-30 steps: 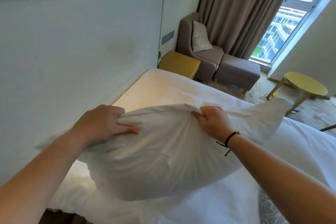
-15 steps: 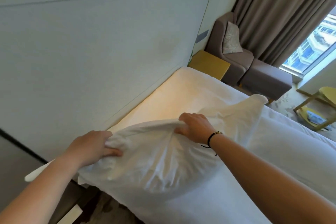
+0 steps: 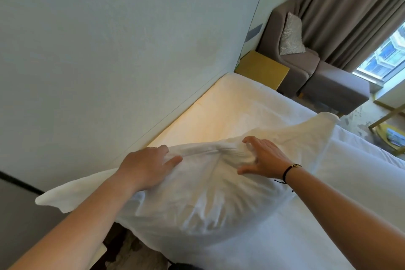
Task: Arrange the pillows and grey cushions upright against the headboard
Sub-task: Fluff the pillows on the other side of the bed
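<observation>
My left hand (image 3: 149,166) gripped the top edge of the white pillow (image 3: 197,199), fingers curled over it. The pillow lay on the bed (image 3: 328,226) near the headboard (image 3: 109,61). My right hand (image 3: 263,156) clutched bunched fabric at the same edge.

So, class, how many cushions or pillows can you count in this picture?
2: a white pillow on the bed, held by both hands, and a grey cushion on the armchair. Others may lie outside the frame.

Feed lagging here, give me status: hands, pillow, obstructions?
Left hand and right hand both gripping white pillow top edge. Pillow on bed, short of headboard. Nothing blocking.
</observation>
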Tool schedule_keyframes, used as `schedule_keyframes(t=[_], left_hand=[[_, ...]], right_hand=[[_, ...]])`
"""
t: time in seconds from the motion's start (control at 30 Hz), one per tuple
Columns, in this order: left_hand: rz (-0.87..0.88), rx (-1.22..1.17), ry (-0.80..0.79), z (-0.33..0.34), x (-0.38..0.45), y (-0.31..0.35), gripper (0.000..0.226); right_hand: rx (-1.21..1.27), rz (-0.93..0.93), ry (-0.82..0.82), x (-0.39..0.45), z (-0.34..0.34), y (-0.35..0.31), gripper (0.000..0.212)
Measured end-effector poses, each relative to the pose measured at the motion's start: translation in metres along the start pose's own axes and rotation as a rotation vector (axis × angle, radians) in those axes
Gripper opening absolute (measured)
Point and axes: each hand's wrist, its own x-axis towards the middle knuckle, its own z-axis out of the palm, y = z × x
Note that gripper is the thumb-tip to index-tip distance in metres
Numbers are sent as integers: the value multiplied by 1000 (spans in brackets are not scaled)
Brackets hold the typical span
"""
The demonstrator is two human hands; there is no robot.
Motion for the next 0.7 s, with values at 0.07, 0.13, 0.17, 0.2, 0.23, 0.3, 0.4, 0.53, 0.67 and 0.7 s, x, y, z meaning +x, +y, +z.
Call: schedule_keyframes(t=[0.07, 0.13, 0.17, 0.2, 0.23, 0.3, 0.4, 0.53, 0.67, 0.7], left_hand=[[0, 88, -24, 3, 14, 4, 74], [9, 156, -50, 6, 25, 4, 84], [5, 168, -63, 6, 29, 1, 84], [-7, 161, -77, 6, 33, -5, 79], [-29, 141, -93, 5, 37, -12, 72], [-80, 121, -143, 4, 43, -26, 57], [-145, 125, -170, 2, 51, -44, 45], [-230, -12, -56, -11, 64, -51, 37], [-213, -63, 137, -34, 72, -35, 43], [-209, -80, 178, -42, 73, -28, 43]], right_hand=[[-50, -73, 6, 12, 1, 4, 99], [-74, -101, -10, 26, 5, 8, 93], [-77, -92, -30, 32, 7, 10, 87], [-83, -78, -53, 39, 9, 11, 78], [-95, -67, -75, 46, 11, 11, 66], [-125, -63, -111, 58, 13, 7, 41], [-154, -94, -56, 75, 17, -2, 34], [-42, -63, 220, 101, 2, -5, 30], [53, -34, 382, 131, -36, -3, 26], [70, -38, 415, 137, -48, -3, 24]])
